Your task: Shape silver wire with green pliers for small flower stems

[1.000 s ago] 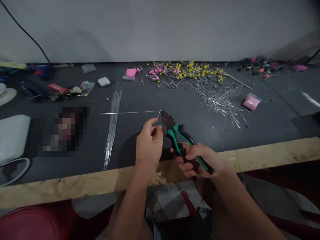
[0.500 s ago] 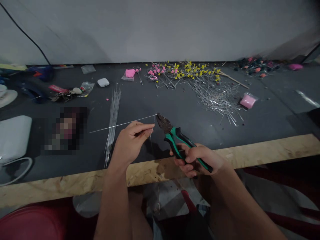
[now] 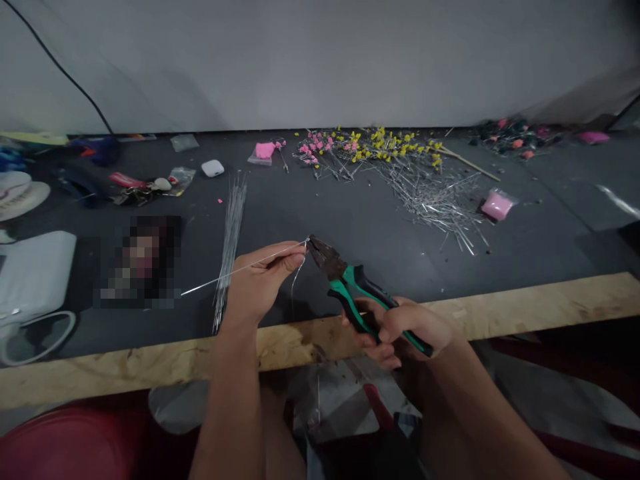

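Thumb and fingers of my left hand pinch a thin bent wire near its bend. One long end slants down to the left over the hand, and a shorter curved end hangs below the fingertips. My right hand is wrapped round the green and black handles of pliers. The jaw tips are at the wire's bend, just beyond my left fingertips. Left of that, a bundle of straight wires lies on the dark tabletop, partly behind my left hand.
Wires with pink and yellow tips and a pile of loose wires lie at the back. A pink packet is to the right. Keys, a white case and a white box are on the left. The table has a wooden edge.
The long end of the wire has swung down and now crosses over my left hand. The pliers' jaws have shifted slightly left and down, and their handles are a little lower. The view has shifted slightly.
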A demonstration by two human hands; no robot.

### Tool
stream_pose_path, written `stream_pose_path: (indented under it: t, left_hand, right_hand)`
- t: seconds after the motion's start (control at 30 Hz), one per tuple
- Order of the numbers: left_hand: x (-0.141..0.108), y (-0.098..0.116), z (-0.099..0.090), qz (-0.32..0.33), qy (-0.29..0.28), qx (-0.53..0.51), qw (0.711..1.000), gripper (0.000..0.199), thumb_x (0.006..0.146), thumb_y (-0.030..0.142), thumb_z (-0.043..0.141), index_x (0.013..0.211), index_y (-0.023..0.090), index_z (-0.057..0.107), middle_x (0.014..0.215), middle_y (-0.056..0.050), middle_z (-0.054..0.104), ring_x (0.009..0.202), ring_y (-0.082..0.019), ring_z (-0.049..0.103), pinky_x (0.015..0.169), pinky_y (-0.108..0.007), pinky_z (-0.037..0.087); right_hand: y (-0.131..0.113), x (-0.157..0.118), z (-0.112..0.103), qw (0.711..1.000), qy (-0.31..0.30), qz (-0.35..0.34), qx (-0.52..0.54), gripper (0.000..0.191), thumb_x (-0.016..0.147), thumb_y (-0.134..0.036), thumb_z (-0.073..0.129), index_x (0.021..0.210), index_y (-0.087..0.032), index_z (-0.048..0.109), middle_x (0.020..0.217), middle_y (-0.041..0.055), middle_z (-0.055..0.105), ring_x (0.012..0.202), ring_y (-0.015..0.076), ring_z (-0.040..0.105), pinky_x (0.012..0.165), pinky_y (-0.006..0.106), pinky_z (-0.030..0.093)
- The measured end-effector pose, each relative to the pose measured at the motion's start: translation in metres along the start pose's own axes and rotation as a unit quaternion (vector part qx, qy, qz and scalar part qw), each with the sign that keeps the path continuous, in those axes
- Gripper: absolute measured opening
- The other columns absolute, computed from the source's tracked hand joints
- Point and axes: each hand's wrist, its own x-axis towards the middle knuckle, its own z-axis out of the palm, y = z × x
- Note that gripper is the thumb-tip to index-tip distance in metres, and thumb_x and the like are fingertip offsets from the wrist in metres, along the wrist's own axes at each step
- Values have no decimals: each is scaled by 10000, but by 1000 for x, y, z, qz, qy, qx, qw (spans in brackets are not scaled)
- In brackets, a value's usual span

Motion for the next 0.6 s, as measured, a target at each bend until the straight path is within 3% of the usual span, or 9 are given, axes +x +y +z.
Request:
stream_pose_path:
  t: [0.1, 0.27, 0.43, 0.6]
  left_hand:
    - [0, -3, 0, -7, -2, -28, 1000, 138, 698, 326, 750, 817, 257, 762, 835, -22, 751, 697, -165, 682, 701, -318, 582]
    - [-2, -5, 2, -7, 24, -65, 998, 137, 655, 298, 786, 780, 248, 762, 807, -22, 747, 716, -167, 686, 734, -315, 581]
    - [-3, -4, 11, -2, 48, -122, 991, 247, 644, 235, 803, 882, 262, 745, 778, 8, 737, 682, -117, 669, 652, -219, 558]
    - [-4, 0, 20, 5, 71, -115, 991, 210, 661, 298, 789, 842, 213, 728, 722, -5, 708, 612, -112, 645, 587, -218, 543]
  right_hand:
    - [0, 0, 1, 1000, -3, 5, 2, 398, 562, -100, 571, 957, -147, 562, 694, 1, 530, 468, 61, 417, 418, 194, 288]
    - [1, 1, 2, 1000, -1, 0, -5, 412, 555, -103, 586, 965, -141, 567, 692, 4, 531, 466, 60, 414, 417, 195, 290]
    - [4, 3, 3, 1000, -3, -6, 8, 389, 562, -109, 573, 950, -138, 565, 676, 6, 531, 462, 63, 407, 415, 197, 293]
    - [7, 5, 4, 1000, 2, -1, 19, 380, 573, -102, 565, 952, -140, 562, 691, 11, 526, 473, 63, 407, 422, 197, 279]
